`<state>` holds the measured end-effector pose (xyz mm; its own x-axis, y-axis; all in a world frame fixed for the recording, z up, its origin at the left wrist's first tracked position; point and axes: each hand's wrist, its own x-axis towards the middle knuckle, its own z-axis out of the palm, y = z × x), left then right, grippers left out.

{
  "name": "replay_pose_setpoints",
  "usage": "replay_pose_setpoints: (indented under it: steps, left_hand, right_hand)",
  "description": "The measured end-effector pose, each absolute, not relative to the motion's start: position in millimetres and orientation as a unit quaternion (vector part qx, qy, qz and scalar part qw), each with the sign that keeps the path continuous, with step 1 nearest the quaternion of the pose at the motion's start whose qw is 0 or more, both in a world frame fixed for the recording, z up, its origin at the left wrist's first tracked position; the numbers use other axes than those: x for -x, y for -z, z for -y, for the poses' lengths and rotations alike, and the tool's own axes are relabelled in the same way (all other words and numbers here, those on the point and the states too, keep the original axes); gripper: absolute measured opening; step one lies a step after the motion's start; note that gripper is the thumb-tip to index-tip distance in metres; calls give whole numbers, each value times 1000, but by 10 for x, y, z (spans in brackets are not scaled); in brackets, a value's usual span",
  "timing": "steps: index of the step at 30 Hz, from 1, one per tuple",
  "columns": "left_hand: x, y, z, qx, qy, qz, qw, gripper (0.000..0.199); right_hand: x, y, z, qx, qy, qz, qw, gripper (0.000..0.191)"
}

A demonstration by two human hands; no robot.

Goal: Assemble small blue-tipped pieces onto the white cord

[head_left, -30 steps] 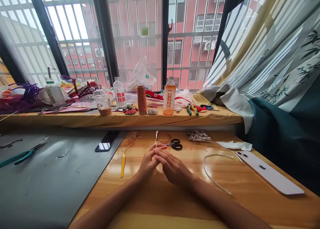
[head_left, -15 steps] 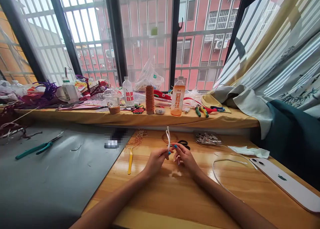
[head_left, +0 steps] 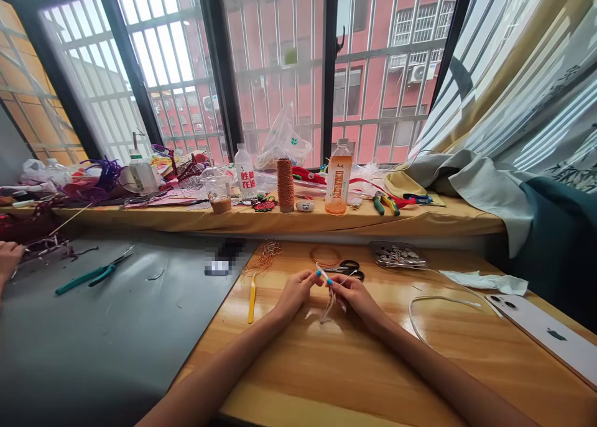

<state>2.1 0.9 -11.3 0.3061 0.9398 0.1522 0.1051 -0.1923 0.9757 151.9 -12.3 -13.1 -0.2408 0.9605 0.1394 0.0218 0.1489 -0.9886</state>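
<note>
My left hand (head_left: 298, 288) and my right hand (head_left: 353, 292) meet over the wooden table, both closed on a piece of white cord (head_left: 328, 309). Left thumb and forefinger pinch one part of it, and the right fingers grip it close by. Loose ends of the cord dangle below, between the hands. Just beyond my fingers lie black-handled scissors (head_left: 351, 269) and a coil of thin copper-coloured wire (head_left: 321, 255). Yellow tweezers (head_left: 252, 299) rest to the left of my left hand. A longer white cord (head_left: 412, 318) curves across the table on the right.
Another person's hand (head_left: 8, 258) shows at the far left. Teal pliers (head_left: 93, 278) lie on the grey mat (head_left: 121, 346). A clear tray (head_left: 400, 255) of small pieces, a tissue (head_left: 485, 282) and a white phone (head_left: 550, 337) are on the right. Bottles and a thread spool (head_left: 285, 186) line the sill.
The white cord pointed upward from my left fingers before; now its ends hang down and both hands pinch it. The view has shifted slightly left, and another person's hand has appeared there.
</note>
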Motion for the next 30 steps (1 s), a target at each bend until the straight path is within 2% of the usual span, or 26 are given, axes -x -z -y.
replay_pose_setpoints:
  steps: [3,5,8,12,15,18,21,24,27,30]
  left_hand:
    - [1,113,-39,-608,-455,-397,516,35]
    - [8,104,-32,-599,-468,-386,523,35]
    - [7,81,-14,-577,-473,-370,554,32]
    - [9,43,-28,-454,-513,-317,655,31]
    - [32,15,-39,-401,-531,-256,702,30]
    - [49,-10,-10,-435,-523,-223,698,24]
    - [50,-30,27,-522,-507,-233,645,23]
    - [80,-48,6,-614,-485,-294,549,20]
    - [152,-51,-59,-695,-481,-395,359,21]
    - [193,-17,-65,-789,-410,-412,201,25]
  right_hand:
    - [-1498,131,144,386,-556,632,377,35]
    - [-1491,119,164,379,-569,639,352,33]
    - [-1502,96,171,372,-590,592,404,34]
    - [-1533,105,115,342,-629,510,476,33]
    - [-1535,134,79,351,-614,518,481,32]
    - [-1513,138,100,379,-579,568,446,34]
    - [-1490,133,142,405,-539,604,425,32]
    - [-1492,163,140,429,-511,596,445,29]
    - [-1525,209,93,462,-476,545,513,28]
    - [-1561,219,56,480,-457,466,586,27]
